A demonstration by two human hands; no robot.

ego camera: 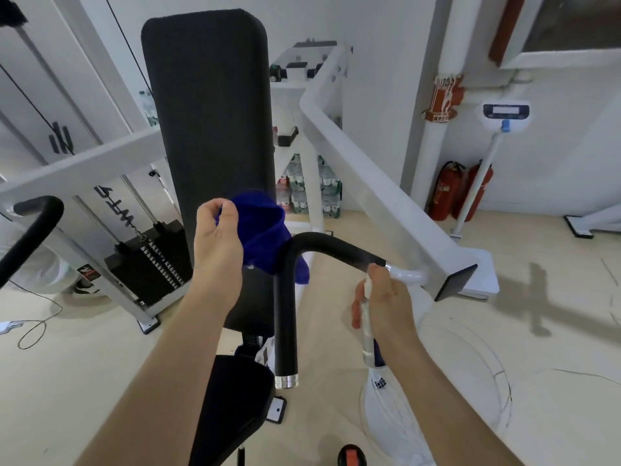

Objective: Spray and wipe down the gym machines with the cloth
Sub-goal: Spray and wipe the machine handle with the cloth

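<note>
Right hand (383, 306) curls its fingers round a spray bottle (368, 334), nozzle close to the black handle (285, 307). Left hand (218, 242) pinches a bunched blue cloth (265, 230) just beside that handle.

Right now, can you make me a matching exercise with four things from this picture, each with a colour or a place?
Things:
1 cloth
2 spray bottle
3 fire extinguishers
4 handle

Colour or place:
A red
B in the right hand
C black
D in the left hand

Pairs: 1-D, 2-B, 3-A, 4-C
</note>
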